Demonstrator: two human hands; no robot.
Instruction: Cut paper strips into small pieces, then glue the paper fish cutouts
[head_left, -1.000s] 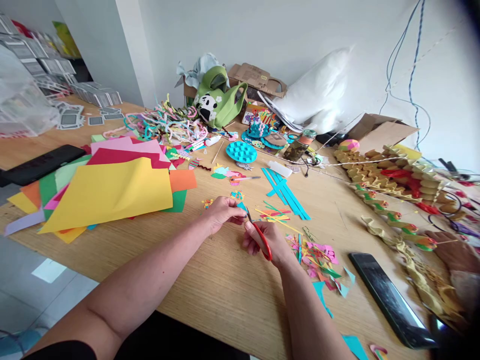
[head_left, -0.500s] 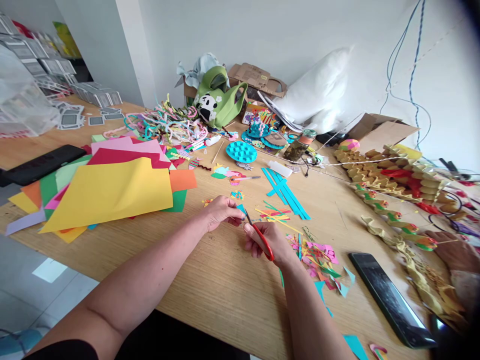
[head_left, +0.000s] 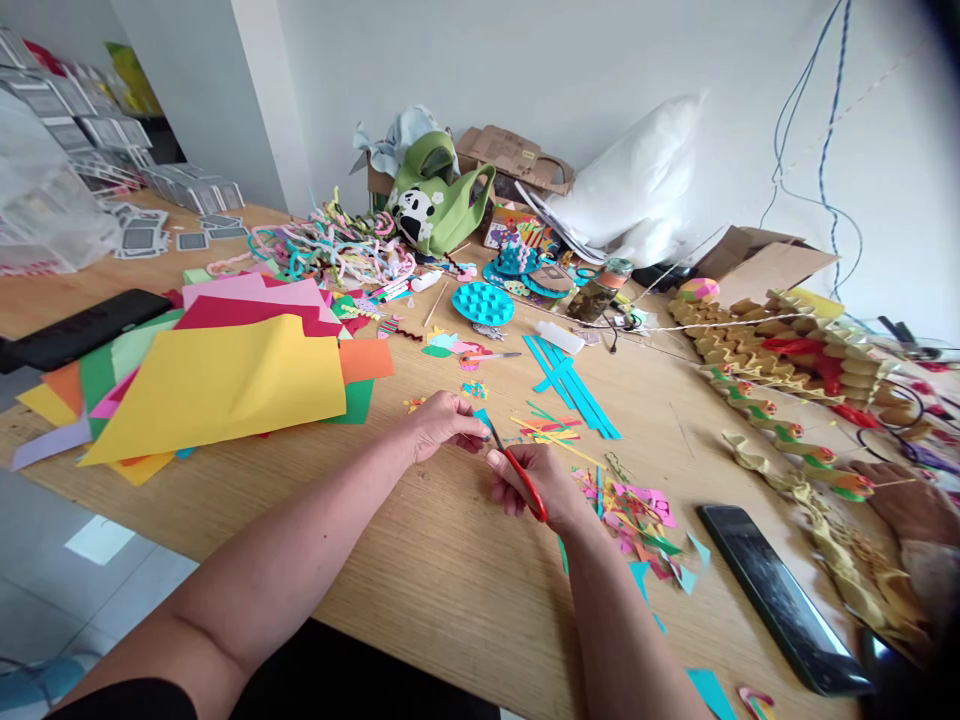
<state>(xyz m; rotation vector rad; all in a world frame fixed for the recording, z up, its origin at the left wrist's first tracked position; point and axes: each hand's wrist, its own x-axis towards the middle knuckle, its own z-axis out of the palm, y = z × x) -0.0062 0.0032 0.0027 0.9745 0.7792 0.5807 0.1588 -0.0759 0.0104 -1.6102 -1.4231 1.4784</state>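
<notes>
Between the fingertips of my left hand is pinched a small piece of blue paper. My right hand grips red-handled scissors, their blades pointing up and left against the paper. Whether the blades are fully closed is too small to tell. Just beyond my hands lie tiny blue and yellow paper bits. Thin coloured paper strips are to the right of the scissors, and wider blue strips are farther back. Paper scraps lie beside my right wrist.
Coloured paper sheets are piled at left. Behind stand a blue egg-tray disc, a green panda bag and a jar. A phone lies at right, near another person's hand and egg-carton strips.
My hands stay in nearly the same place. The scissors' blades have shifted very slightly at the blue paper.
</notes>
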